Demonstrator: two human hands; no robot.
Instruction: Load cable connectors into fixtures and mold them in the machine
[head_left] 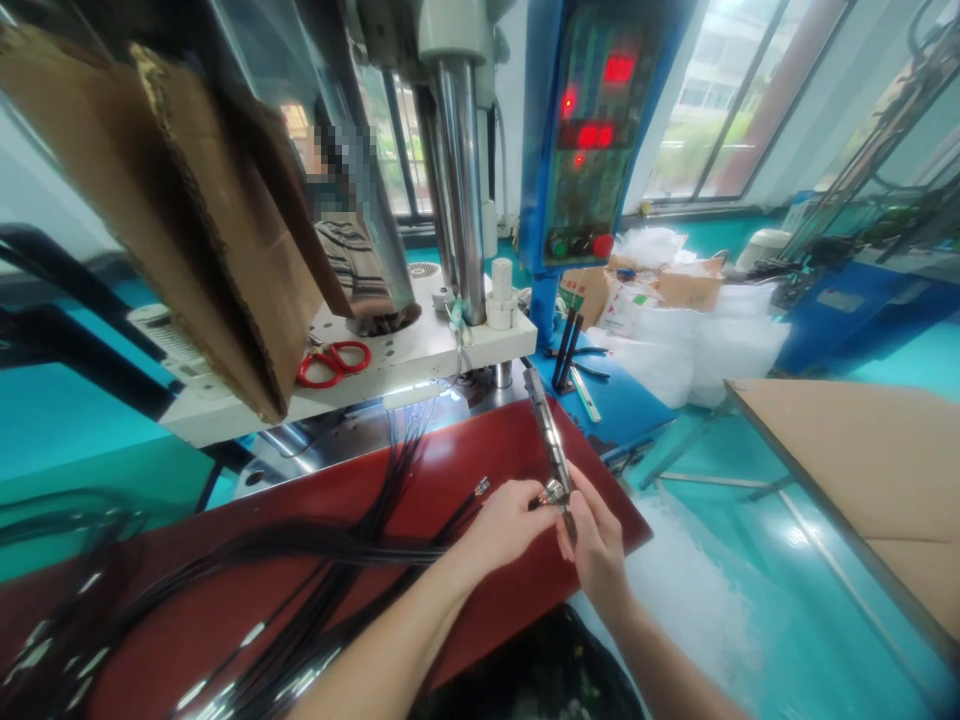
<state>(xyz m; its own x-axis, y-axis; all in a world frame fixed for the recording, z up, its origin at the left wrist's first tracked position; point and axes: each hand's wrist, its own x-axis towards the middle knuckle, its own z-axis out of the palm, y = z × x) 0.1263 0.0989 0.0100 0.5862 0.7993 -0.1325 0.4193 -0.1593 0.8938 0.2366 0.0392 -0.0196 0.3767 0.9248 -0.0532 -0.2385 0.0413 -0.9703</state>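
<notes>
Both my hands meet at the right edge of a dark red work surface [480,470]. My left hand [506,522] pinches a small metal connector end [551,492] of a black cable. My right hand [592,540] is closed on the near end of a long narrow metal fixture bar [546,425] that runs away toward the machine. A bundle of black cables [330,545] lies across the red surface to the left, one loose connector tip [481,486] beside my left hand.
A vertical press machine with steel columns [461,170] and a white platen [405,355] stands behind; red-handled scissors [334,362] lie on it. A blue control panel [592,130] shows red digits. Cardboard [187,210] hangs upper left, a cardboard sheet [862,470] right, plastic bags [697,340] behind.
</notes>
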